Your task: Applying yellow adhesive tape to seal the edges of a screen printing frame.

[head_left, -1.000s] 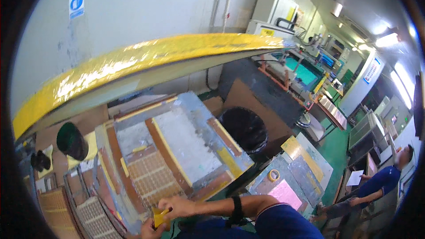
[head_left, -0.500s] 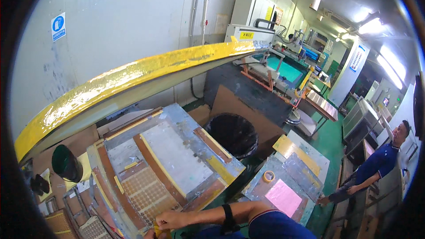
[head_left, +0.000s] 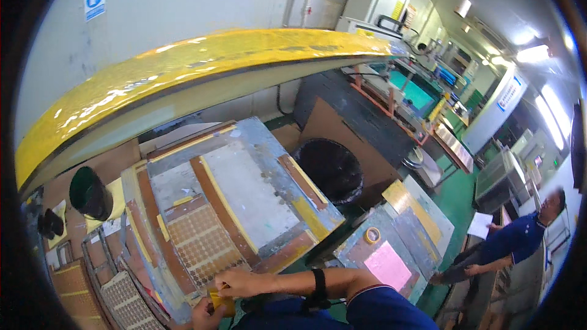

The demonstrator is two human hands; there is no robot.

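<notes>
At the near edge of the worktable [head_left: 251,146], my right hand [head_left: 237,283] is closed, its fingers pinching the upper end of a yellow piece of what looks like tape [head_left: 224,307]. Lower and to the left, my left hand [head_left: 205,316] curls round the other side of the same piece; its fingers are partly hidden at the lower edge. Just beyond both hands lies a brown panel [head_left: 205,238] printed with rows of round shapes. Brown strips [head_left: 220,205] edged in yellow run along the panel on the table.
A long yellow-topped beam [head_left: 202,55] crosses above the table. Behind it stands a black-lined bin [head_left: 328,171]. On the right-hand table [head_left: 354,255] are a tape roll [head_left: 372,235] and a pink sheet [head_left: 389,266]. A dark bucket [head_left: 88,192] stands left. A person [head_left: 520,235] with white paper is far right.
My view has shifted, so more of my left hand and the yellow piece shows. Both hands stay close together. The person at right now holds out white paper.
</notes>
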